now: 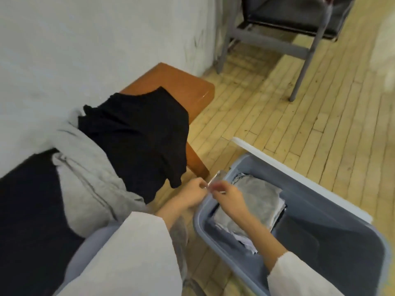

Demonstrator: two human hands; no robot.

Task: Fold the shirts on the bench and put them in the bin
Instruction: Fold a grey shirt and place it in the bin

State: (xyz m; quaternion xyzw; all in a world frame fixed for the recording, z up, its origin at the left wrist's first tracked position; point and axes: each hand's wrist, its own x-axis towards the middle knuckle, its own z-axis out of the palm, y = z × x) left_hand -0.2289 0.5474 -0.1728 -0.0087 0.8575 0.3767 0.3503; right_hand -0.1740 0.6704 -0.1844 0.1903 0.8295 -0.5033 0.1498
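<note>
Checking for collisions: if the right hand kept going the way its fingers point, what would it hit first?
Probably the left hand, right in front of the right hand; both pinch a small blurred item. Beyond hangs the black shirt, depth unclear.

Grey-framed chair on pale wood floor, white wall.

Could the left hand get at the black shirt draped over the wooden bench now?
Probably yes: the black shirt lies uncovered, its hem beside the left hand, though that hand pinches a small silvery thing.
</note>
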